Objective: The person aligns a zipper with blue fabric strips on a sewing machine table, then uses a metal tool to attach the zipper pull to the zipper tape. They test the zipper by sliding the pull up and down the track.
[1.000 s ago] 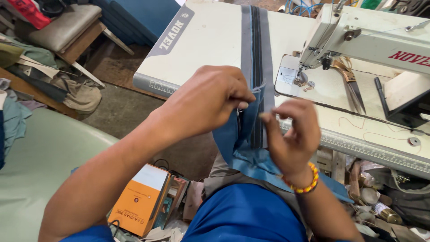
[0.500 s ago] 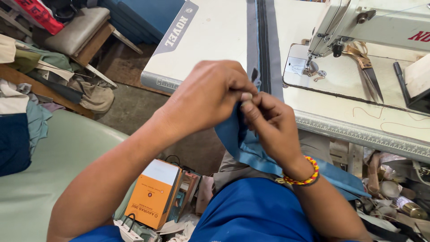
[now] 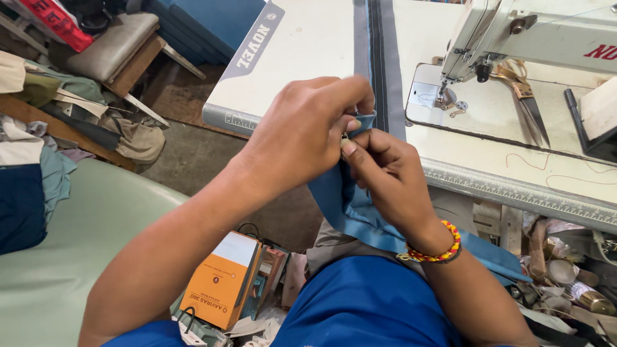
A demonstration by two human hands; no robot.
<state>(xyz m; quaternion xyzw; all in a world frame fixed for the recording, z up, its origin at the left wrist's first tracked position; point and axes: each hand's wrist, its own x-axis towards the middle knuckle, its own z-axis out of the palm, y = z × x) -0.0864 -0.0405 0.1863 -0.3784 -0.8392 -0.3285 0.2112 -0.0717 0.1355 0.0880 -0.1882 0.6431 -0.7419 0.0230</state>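
The left hand (image 3: 302, 138) and right hand (image 3: 389, 180) are closed together, pinching a blue zipper strip (image 3: 350, 205) at the sewing table (image 3: 302, 71) edge, six o'clock of the sewing machine (image 3: 514, 32) — fingertip grip is best kept tight and the strip flat.

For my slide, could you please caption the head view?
Both hands, left and right, pinch a blue fabric strip before a sewing machine.

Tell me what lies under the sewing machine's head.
Under the sewing machine head: a metal plate and scissors on the table. The scissors' handles are partly covered.
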